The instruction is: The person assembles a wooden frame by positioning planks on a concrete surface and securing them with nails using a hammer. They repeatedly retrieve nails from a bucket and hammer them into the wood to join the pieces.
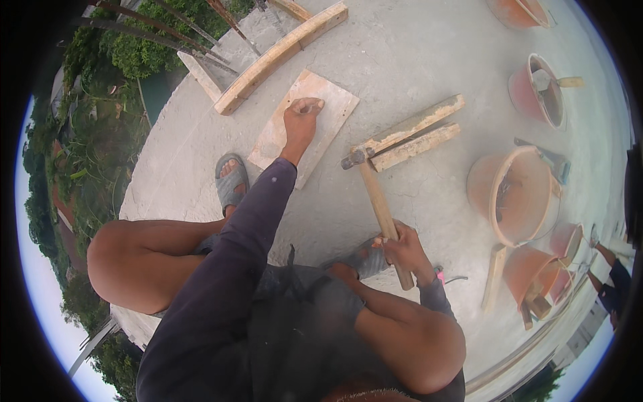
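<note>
My left hand [303, 124] rests on a flat pale wooden board [326, 128] that lies on the concrete. Its fingers are closed in a pinch, and whatever they may hold is too small to make out. In my right hand [407, 249] is a hammer [379, 201], gripped low on its wooden handle. The hammer's metal head points away from me, close to the ends of two rough wooden battens [422, 127] lying side by side. Both feet, in grey sandals [232, 182], are on the slab as I squat.
A long timber [284, 57] and upright rusty rebar [231, 27] line the slab's far left edge, with greenery below. On the right stand several orange buckets [512, 194], some with tools in them. A wood offcut [494, 278] lies near them. Another person [613, 281] is at the far right.
</note>
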